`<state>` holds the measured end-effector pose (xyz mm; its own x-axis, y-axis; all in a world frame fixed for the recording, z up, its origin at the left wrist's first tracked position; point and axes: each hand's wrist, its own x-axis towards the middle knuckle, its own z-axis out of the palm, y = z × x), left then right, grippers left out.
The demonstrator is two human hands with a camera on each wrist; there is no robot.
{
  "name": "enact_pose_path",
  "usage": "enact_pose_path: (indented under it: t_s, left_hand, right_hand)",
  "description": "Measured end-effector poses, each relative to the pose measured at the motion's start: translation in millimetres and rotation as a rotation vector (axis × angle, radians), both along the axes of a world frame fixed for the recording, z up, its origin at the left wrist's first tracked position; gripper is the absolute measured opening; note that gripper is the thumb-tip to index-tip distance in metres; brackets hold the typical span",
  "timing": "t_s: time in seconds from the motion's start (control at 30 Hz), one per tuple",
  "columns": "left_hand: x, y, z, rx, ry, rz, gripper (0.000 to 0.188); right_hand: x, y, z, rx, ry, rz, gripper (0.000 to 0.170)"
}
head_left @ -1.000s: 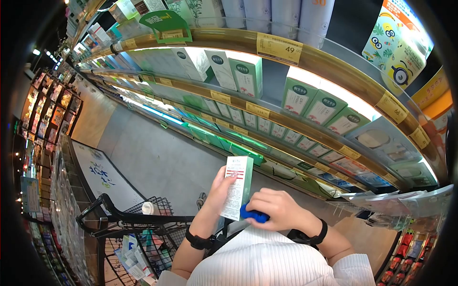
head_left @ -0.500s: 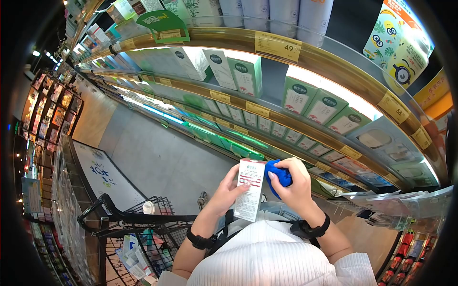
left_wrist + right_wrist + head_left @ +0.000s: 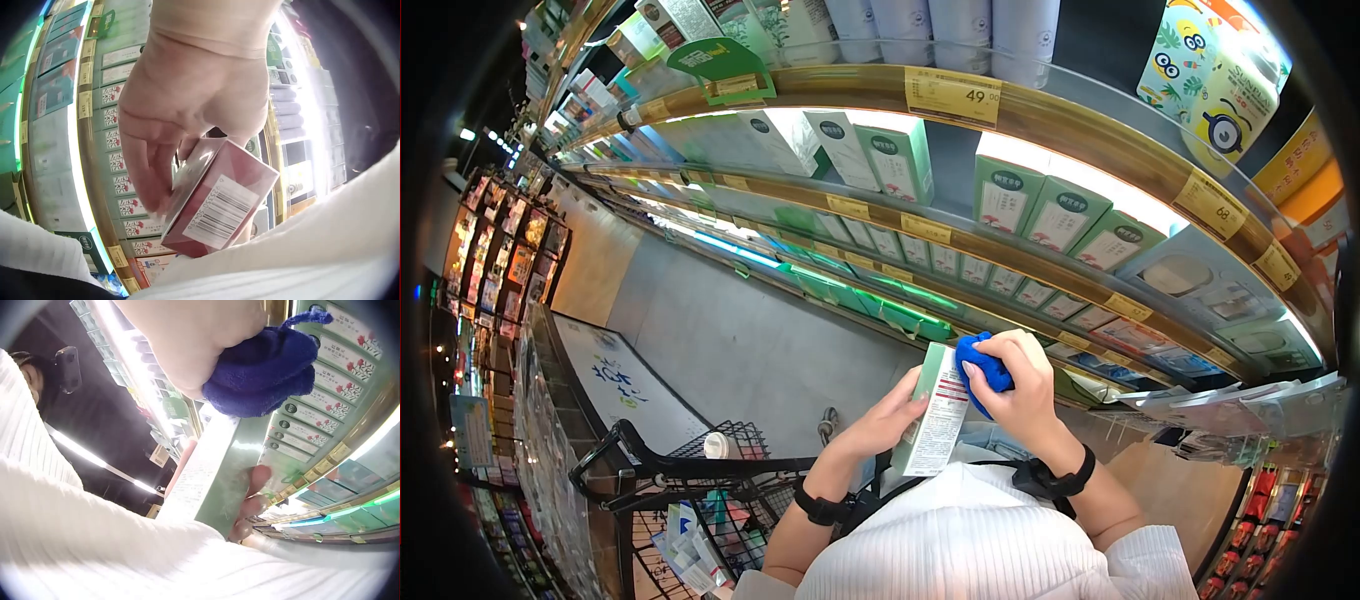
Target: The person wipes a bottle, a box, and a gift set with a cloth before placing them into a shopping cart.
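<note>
My left hand (image 3: pixel 888 418) grips a slim carton (image 3: pixel 941 428) upright before my chest, with printed text on its white face and a green side turned to the left. In the left wrist view, the carton's dark red end (image 3: pixel 261 173) carries a barcode. My right hand (image 3: pixel 1027 388) holds a bunched blue cloth (image 3: pixel 982 366) at the carton's upper right edge. The right wrist view has the blue cloth (image 3: pixel 259 375) over the top of the carton, while fingertips (image 3: pixel 252 506) of the left hand curl round its green side.
Shelves of green and white cartons (image 3: pixel 1007 195) with yellow price tags (image 3: pixel 952 97) run along the right. On the left stands a black shopping cart (image 3: pixel 662 465) with packages in its basket and a white-lidded cup (image 3: pixel 716 445). Grey floor (image 3: pixel 720 320) lies ahead.
The carton has been turned, bringing its green side from the right to the left. My right hand has carried the blue cloth up from the carton's lower right to its upper right edge.
</note>
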<state>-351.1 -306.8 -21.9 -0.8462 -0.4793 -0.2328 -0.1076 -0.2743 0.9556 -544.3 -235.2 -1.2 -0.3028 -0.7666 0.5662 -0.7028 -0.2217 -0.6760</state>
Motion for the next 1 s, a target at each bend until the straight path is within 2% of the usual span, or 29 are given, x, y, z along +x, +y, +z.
enact_pose_path:
  t_s: [0.03, 0.1, 0.17, 0.23, 0.27, 0.33, 0.43, 0.53, 0.67, 0.8, 0.93, 1.0]
  left_hand:
    - [-0.3, 2.4, 3.9, 0.000, -0.001, 0.001, 0.046]
    - [-1.9, 4.7, 13.4, 0.299, 0.022, 0.073, 0.047]
    - [-1.6, 1.2, 6.4, 0.232, 0.046, 0.090, 0.046]
    - [-3.3, -2.7, -11.0, 0.119, 0.128, 0.150, 0.044]
    - [-7.0, -2.8, -10.2, 0.096, 0.078, 0.228, 0.042]
    - [-8.9, -6.0, -11.3, 0.227, 0.084, 0.355, 0.039]
    - [-5.4, -9.8, -19.4, 0.301, 0.062, 0.350, 0.039]
    - [-6.4, -7.2, -13.6, 0.277, 0.058, 0.346, 0.039]
    - [-8.5, -7.1, -8.8, 0.224, 0.065, 0.257, 0.046]
    - [-6.4, -4.9, -0.9, 0.252, -0.011, 0.135, 0.050]
    - [-3.7, -5.1, 2.7, 0.290, 0.027, 0.151, 0.049]
    - [-11.4, -3.6, -4.2, 0.255, 0.143, 0.314, 0.046]
  right_hand:
    - [1.8, 0.0, 2.3, -0.010, 0.012, -0.004, 0.024]
    - [8.0, -0.3, 4.7, -0.018, 0.019, 0.001, 0.024]
    - [15.4, -0.2, 8.5, -0.025, 0.030, 0.032, 0.025]
    - [22.5, 1.6, 9.6, 0.014, 0.080, 0.186, 0.026]
    - [26.7, 2.8, 11.8, 0.037, 0.106, 0.287, 0.027]
    - [32.6, 7.8, 11.1, 0.141, 0.179, 0.509, 0.029]
    - [36.7, 13.3, 6.8, 0.231, 0.161, 0.711, 0.028]
    - [30.7, 10.4, 9.0, 0.228, 0.062, 0.642, 0.025]
    - [18.7, 1.3, 8.4, 0.114, 0.025, 0.282, 0.025]
    - [12.2, -3.4, 4.4, 0.056, 0.029, 0.056, 0.025]
    - [21.8, 1.9, 2.0, 0.022, -0.025, 0.115, 0.027]
    - [27.3, 3.8, 2.8, 0.013, -0.015, 0.331, 0.026]
